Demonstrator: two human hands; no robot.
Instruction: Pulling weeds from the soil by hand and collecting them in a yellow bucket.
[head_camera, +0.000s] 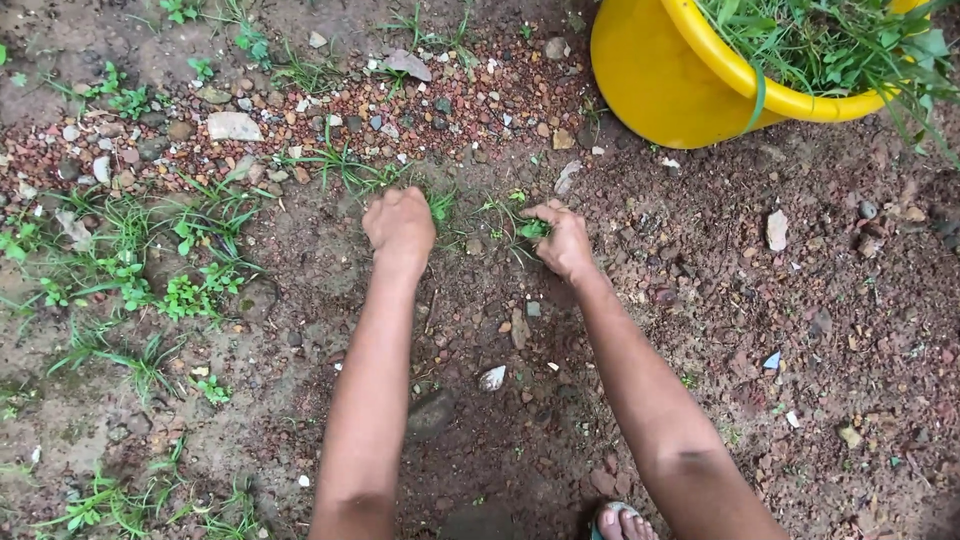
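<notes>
Head view, left hand (399, 228) fisted on gritty soil (700, 300), right hand (562, 240) pinching leafy weed (533, 229), round yellow bucket (660, 80)

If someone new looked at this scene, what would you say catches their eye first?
First, the bright yellow bucket at the top right, filled with pulled green weeds. Next, two bare arms reaching into the middle: the left hand is closed at a grass tuft, and the right hand pinches a small green plant. More weeds dot the gravelly soil on the left.
</notes>
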